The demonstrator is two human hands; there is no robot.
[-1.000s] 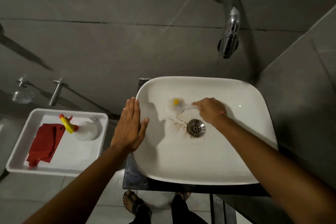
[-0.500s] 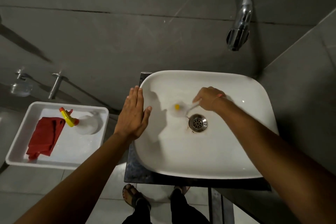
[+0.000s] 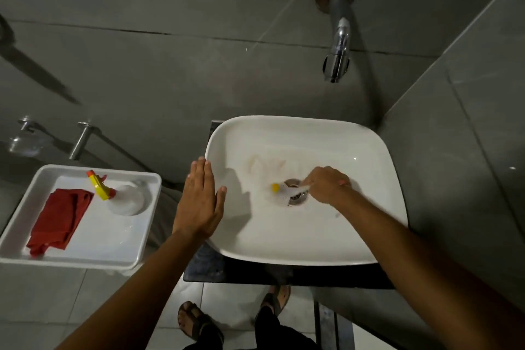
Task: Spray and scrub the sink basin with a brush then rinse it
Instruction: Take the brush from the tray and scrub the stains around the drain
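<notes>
A white square sink basin (image 3: 355, 236) sits on a dark stand below a chrome wall tap (image 3: 338, 45). My right hand (image 3: 326, 185) is closed on a small white brush with a yellow tip (image 3: 287, 190), and the brush lies across the metal drain (image 3: 298, 200). Brownish smears show on the basin floor up and left of the drain. My left hand (image 3: 199, 202) rests flat, fingers together, on the basin's left rim. A white spray bottle with a yellow and red trigger (image 3: 122, 196) lies in the tray to the left.
The white tray (image 3: 119, 261) at the left also holds a folded red cloth (image 3: 59, 219). Grey tiled walls close in behind and on the right. Two metal fittings (image 3: 81, 139) stick out of the wall above the tray. Sandalled feet (image 3: 196, 321) stand on the floor below.
My right hand has swept the brush from the upper left of the basin floor down onto the drain. The left hand stays on the rim. The view has shifted slightly.
</notes>
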